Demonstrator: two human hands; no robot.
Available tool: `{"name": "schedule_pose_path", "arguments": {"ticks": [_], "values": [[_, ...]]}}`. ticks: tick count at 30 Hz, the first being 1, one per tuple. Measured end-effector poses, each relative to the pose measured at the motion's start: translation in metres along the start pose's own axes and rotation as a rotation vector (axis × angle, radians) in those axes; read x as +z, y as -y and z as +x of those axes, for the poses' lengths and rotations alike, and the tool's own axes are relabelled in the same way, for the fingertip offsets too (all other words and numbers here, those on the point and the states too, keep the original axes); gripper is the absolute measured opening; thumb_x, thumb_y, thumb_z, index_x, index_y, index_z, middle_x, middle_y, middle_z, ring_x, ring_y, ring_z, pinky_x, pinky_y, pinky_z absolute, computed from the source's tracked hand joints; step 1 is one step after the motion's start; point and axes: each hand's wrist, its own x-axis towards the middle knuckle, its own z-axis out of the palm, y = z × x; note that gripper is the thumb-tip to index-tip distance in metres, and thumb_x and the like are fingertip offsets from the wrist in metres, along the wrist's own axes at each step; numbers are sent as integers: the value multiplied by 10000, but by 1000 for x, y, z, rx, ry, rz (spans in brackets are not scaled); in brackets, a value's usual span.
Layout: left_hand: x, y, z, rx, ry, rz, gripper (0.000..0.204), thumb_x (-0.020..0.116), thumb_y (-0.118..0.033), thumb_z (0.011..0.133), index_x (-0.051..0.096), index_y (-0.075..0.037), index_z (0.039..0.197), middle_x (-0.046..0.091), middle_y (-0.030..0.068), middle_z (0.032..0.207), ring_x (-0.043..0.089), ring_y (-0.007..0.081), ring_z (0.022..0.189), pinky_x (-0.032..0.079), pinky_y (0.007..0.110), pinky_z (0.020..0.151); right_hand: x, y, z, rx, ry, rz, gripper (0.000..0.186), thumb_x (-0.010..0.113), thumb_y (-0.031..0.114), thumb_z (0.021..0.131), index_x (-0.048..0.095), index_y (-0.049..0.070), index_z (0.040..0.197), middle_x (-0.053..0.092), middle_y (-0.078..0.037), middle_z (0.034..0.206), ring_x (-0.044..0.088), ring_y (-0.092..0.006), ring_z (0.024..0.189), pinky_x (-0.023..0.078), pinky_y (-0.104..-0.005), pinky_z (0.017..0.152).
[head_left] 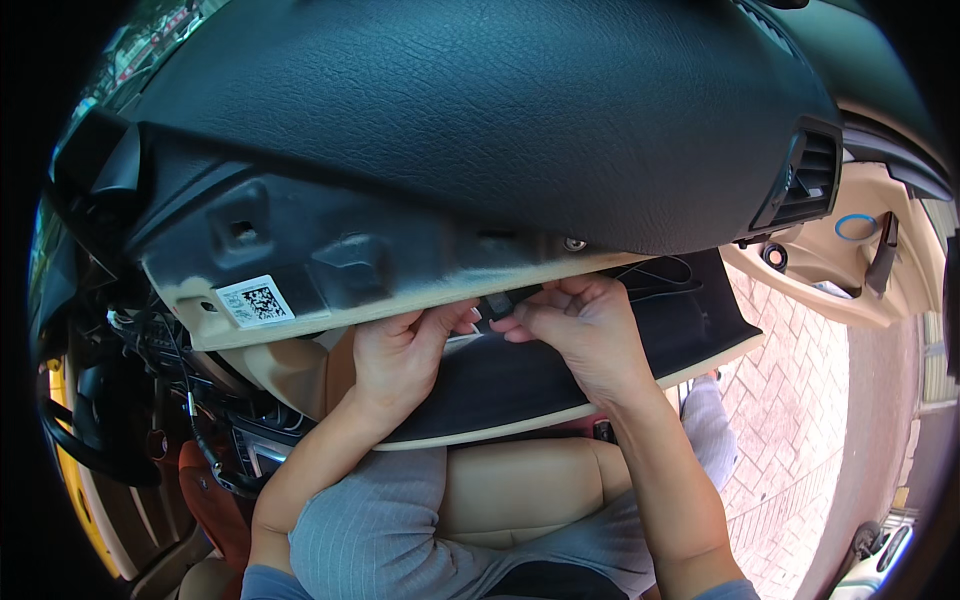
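Observation:
My left hand (398, 358) and my right hand (592, 328) meet under the dashboard's lower edge, above the open glove box (520, 375) with its black lining and beige rim. Between their fingertips is a small flat black piece (498, 303); its kind cannot be made out. The right thumb and fingers pinch its right side. At its left end, the left thumb and forefinger are closed on it. Beside the right hand, a thin black cable (655, 278) loops over the glove box lining.
Above the hands bulges the black dashboard (480, 110), with an exposed trim panel (350, 265) bearing a white label (255, 302). An air vent (808, 178) sits at right, near the open beige door (865, 240). Loose wiring (195, 420) hangs at left. My knees are below the glove box.

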Motion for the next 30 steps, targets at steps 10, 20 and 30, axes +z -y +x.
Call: {"name": "schedule_pose_path", "arguments": {"ticks": [10, 20, 30], "values": [[6, -7, 10, -96, -47, -160, 216, 666, 35, 925, 675, 21, 1140, 704, 125, 1053, 687, 183, 834, 608, 291, 675, -6, 3, 2, 32, 39, 81, 230, 611, -64, 877, 636, -94, 1104, 707, -160, 920, 735, -195, 841, 596, -257, 744], [5, -6, 13, -150, -21, -220, 232, 692, 10, 916, 667, 7, 1147, 702, 124, 1060, 692, 196, 881, 617, 313, 693, -8, 7, 1, 73, 40, 152, 186, 605, -67, 881, 641, -95, 1062, 706, -172, 910, 741, -211, 799, 603, -256, 690], [-8, 10, 6, -290, 30, -329, 210, 708, -63, 935, 688, -24, 1141, 705, 69, 1054, 666, 148, 943, 579, 293, 749, 9, -16, -11, -74, -57, -310, 187, 699, 31, 866, 700, -85, 1012, 735, -121, 883, 699, -116, 793, 559, -251, 699]]}}
